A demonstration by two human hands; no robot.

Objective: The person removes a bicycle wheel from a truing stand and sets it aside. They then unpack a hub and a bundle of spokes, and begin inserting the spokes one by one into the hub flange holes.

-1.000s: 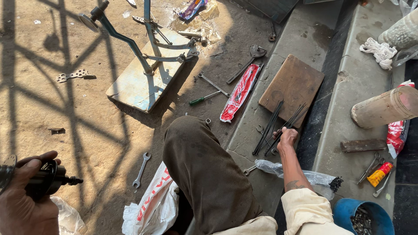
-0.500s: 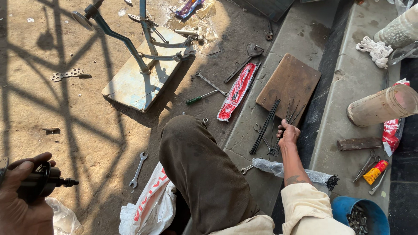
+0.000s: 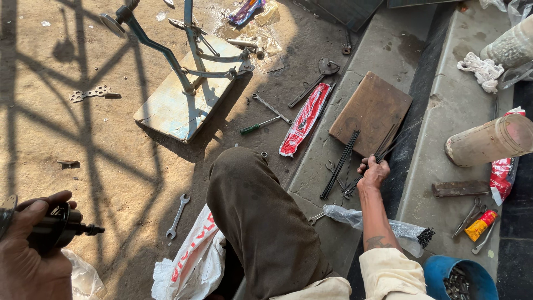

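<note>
My left hand (image 3: 30, 253) sits at the bottom-left edge of view, fingers curled tight round a dark wheel hub (image 3: 53, 228) w/ its axle end sticking out to the right. Under it, a bit of clear plastic bag (image 3: 83, 278) on the dirt.

My right hand (image 3: 373, 172) is out past my knee (image 3: 250, 189), down on the concrete step (image 3: 333, 166), fingers closed round a bunch of thin dark spokes (image 3: 383, 147) that fan up over the edge of a brown wooden board (image 3: 369, 111). A 2nd bundle of spokes (image 3: 338, 166) lies loose just left of that hand, touching the board's corner. Clear packet of more spokes (image 3: 388, 225) lies beside my forearm.

Round abt: small spanner (image 3: 177, 215) on the ground left of my knee, green-handled screwdriver (image 3: 260, 125) and a red packet (image 3: 304, 119) further up, pale blue wooden base w/ a metal stand (image 3: 183, 66) on it. Blue bucket (image 3: 444, 272) at bottom right, tan cylinder (image 3: 488, 140) lying on its side on the upper step.
</note>
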